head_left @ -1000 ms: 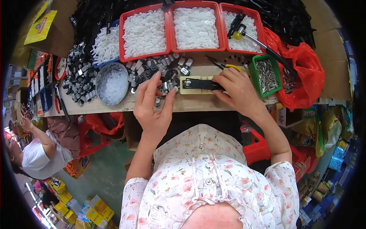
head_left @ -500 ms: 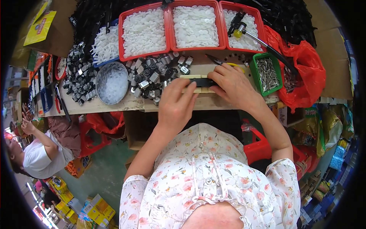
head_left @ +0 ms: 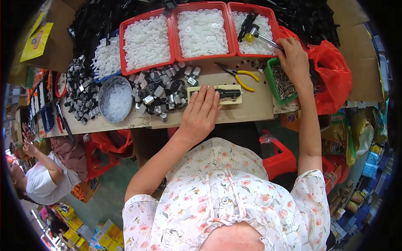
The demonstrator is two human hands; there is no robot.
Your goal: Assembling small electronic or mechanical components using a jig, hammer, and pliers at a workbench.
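My left hand lies with its fingers stretched flat over a narrow black plastic part, which sits in a cream-coloured block on the bench. The left end of the part is hidden under those fingers. Over at the right, my right hand is closed on the handle of a small hammer with a yellow face. The hammer's head rests over the right red tray, close to a black plastic piece. Below my right hand is a green bin of small metal pins.
Pliers with yellow handles lie behind the block. Several small metal-and-black parts are heaped left of it, beside a round metal bowl of clear pieces. Red trays of white pieces stand behind. A red bag is at the right.
My right hand has left the black part and moved right and away to the hammer's handle. My left hand now lies flat on the part in the block.
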